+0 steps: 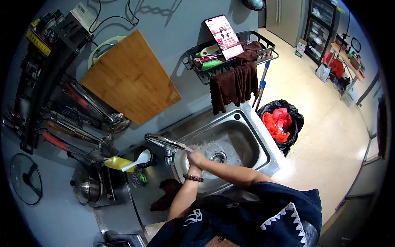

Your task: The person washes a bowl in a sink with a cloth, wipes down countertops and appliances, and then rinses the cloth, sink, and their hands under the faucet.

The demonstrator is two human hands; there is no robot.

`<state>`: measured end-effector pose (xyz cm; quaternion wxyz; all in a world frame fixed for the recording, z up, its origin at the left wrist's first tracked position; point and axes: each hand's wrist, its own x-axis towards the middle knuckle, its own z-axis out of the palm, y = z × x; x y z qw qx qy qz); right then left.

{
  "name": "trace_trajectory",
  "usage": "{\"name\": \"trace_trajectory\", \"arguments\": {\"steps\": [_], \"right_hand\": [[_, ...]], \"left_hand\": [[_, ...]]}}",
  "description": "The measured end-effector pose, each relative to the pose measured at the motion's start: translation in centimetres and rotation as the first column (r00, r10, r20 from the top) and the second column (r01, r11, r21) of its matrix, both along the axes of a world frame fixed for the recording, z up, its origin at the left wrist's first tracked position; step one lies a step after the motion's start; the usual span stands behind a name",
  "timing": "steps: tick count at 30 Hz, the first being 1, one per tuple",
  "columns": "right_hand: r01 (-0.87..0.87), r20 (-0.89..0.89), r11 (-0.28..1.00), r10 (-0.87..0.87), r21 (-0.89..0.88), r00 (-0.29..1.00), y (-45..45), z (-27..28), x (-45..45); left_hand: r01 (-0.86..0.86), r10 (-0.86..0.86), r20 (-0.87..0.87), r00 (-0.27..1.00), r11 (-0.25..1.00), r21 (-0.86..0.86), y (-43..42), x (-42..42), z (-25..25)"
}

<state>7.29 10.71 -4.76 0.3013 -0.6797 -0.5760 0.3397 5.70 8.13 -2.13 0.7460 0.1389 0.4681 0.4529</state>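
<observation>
My right hand point(197, 159) is closed over my left hand point(192, 169) below the mouth of the chrome tap point(166, 142). Most of my left hand's fingers are hidden beneath the right. A brown bead bracelet point(193, 178) circles my left wrist. Both hands are over the left part of the steel sink point(242, 144), where water splashes and spreads around the drain point(218, 157). Beside my left forearm, a dark brown cloth point(166, 194) lies on the metal counter.
Left of the tap stand a yellow bottle point(117, 163), a white spoon point(138, 160) and a scrubber point(138, 178). A wooden cutting board point(133, 78) leans on the wall. A wire rack point(197, 66) holds a phone point(224, 38) and hanging brown cloth point(234, 87). A trash bin point(298, 123) stands right.
</observation>
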Motion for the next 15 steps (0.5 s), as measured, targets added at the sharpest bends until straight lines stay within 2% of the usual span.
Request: {"name": "trace_trajectory", "arguments": {"steps": [1, 2, 4, 5, 6, 8, 9, 10, 12, 14, 15], "right_hand": [[0.254, -0.037, 0.963, -0.259, -0.091, 0.965, -2.5, 5.1, -0.7], [0.289, -0.094, 0.948, -0.303, -0.137, 0.948, -2.2, 5.0, -0.5], [0.218, -0.206, 0.944, -0.271, -0.249, 0.94, 0.5, 1.0, 1.2], [0.188, -0.243, 0.936, -0.264, -0.297, 0.933, 0.8, -0.3, 1.8], [0.16, -0.25, 0.934, -0.246, -0.319, 0.937, 0.6, -0.8, 1.8], [0.047, -0.132, 0.941, -0.097, -0.336, 0.987, -0.2, 0.4, 0.6], [-0.068, -0.069, 0.873, 0.039, -0.483, 0.997, 0.0, 1.6, -0.2], [0.202, -0.033, 0.975, -0.206, -0.093, 0.978, -2.9, 2.3, -1.0], [0.034, -0.296, 0.997, -0.055, -0.076, 0.954, 0.7, -3.7, 0.6], [0.136, -0.396, 0.906, -0.306, -0.402, 0.866, 0.6, -0.7, 1.5], [0.26, -0.333, 0.903, -0.376, -0.343, 0.865, 0.6, -1.3, 0.7]], "left_hand": [[0.019, -0.018, 0.06, 0.998, 1.0, -0.013, 0.2, -0.2, 0.1], [0.038, -0.035, 0.118, 0.992, 0.999, -0.027, 0.3, -0.3, 0.2], [0.079, -0.065, 0.224, 0.973, 0.995, -0.056, 0.3, -0.7, 0.2], [0.181, -0.169, 0.308, 0.936, 0.983, -0.013, 0.5, -0.6, 0.0], [0.178, -0.166, 0.301, 0.939, 0.984, -0.015, 1.0, -1.2, -1.4], [0.071, -0.064, 0.331, 0.941, 0.997, -0.009, 2.2, -1.6, -4.5], [0.07, -0.061, 0.338, 0.939, 0.997, -0.013, 2.4, -1.6, -5.6], [0.128, -0.139, 0.545, 0.826, 0.99, 0.059, 2.5, -1.6, -6.3], [0.183, -0.297, 0.834, 0.465, 0.954, 0.238, 2.9, -1.6, -6.9], [0.181, -0.359, 0.899, 0.252, 0.93, 0.321, 2.3, -1.8, -5.5], [0.238, -0.314, 0.588, 0.745, 0.949, 0.205, 1.5, -1.3, -2.2]]}}
